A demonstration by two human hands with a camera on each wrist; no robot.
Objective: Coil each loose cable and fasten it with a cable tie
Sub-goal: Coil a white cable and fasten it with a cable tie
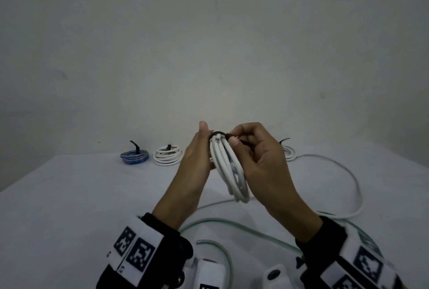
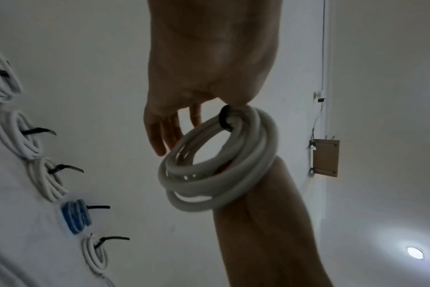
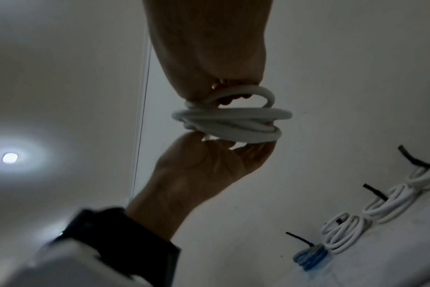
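The white coil [image 1: 229,170] is held up in the air over the middle of the tabletop [image 1: 69,195], the left hand [image 1: 197,161] steadying its side with fingers nearly straight. The right hand [image 1: 260,161] pinches the black tie [image 1: 219,134] looped over the coil's top. To do this well, I judge the left hand should keep the turns bunched while the right draws the tie's tail straight through until snug.
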